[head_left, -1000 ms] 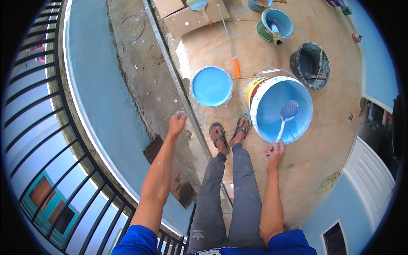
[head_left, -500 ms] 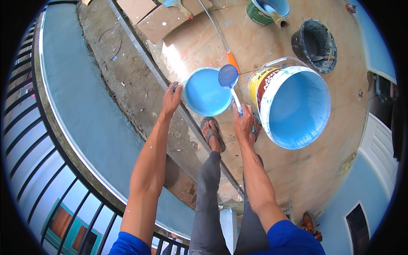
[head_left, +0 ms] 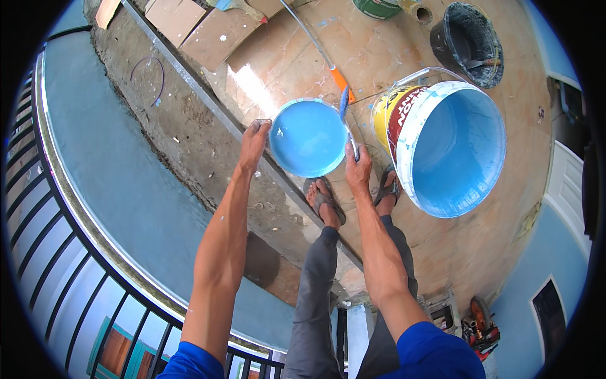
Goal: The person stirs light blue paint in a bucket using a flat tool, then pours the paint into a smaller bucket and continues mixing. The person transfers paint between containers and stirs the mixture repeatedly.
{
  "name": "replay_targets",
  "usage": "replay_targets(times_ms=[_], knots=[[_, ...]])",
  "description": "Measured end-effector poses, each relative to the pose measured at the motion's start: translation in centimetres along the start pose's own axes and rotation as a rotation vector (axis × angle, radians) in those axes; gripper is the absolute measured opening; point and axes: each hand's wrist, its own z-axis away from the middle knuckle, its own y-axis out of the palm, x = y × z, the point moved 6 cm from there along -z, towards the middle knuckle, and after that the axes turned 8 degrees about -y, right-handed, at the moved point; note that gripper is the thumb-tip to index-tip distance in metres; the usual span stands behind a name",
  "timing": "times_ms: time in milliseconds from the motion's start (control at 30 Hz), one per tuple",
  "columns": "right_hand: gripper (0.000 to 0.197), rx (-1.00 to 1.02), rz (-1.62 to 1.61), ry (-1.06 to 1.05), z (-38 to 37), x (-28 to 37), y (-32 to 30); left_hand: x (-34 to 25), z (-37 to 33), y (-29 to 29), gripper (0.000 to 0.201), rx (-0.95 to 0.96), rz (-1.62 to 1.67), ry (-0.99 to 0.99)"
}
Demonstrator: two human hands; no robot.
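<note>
A round bucket of light blue paint (head_left: pixel 309 138) is between my hands, seen from above. My left hand (head_left: pixel 254 144) is closed at its left rim, fingers bent over the edge. My right hand (head_left: pixel 358 169) is wrapped around the white handle of a ladle (head_left: pixel 344 104), beside the bucket's right rim. The ladle's round blue head is edge-on, above the rim. Whether the right fingers also touch the bucket cannot be told. Close on the right stands a large white-rimmed paint pail (head_left: pixel 457 151), yellow and dark red outside, with blue paint inside.
An orange-handled rod (head_left: pixel 339 81) lies on the tiles. A black bucket (head_left: pixel 464 44) holding a brush and a green bucket (head_left: pixel 377 7) stand farther back. A paintbrush (head_left: pixel 237 7) rests on cardboard (head_left: pixel 214 38). A metal-edged ledge (head_left: pixel 183 72) and black railing (head_left: pixel 82 252) run along the left.
The ladle's head has turned from face-on to edge-on at the bucket's rim. My left hand stays at the left rim. The surrounding view has shifted slightly.
</note>
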Motion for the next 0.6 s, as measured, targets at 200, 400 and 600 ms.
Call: replay_targets(times_ms=[200, 400, 600], knots=[[0.034, 0.022, -0.063, 0.011, -0.1, -0.5, 0.5, 0.8, -0.6, 0.1, 0.022, 0.010, 0.043, 0.058], [0.030, 0.064, -0.026, -0.019, 0.2, 0.8, 0.3, 1.8, 0.8, -0.4, 0.022, 0.000, 0.069, 0.051], [0.028, 0.111, -0.051, 0.020, 3.1, 4.3, -1.9, 1.4, 5.7, -1.3, 0.020, 0.024, 0.081, 0.053]])
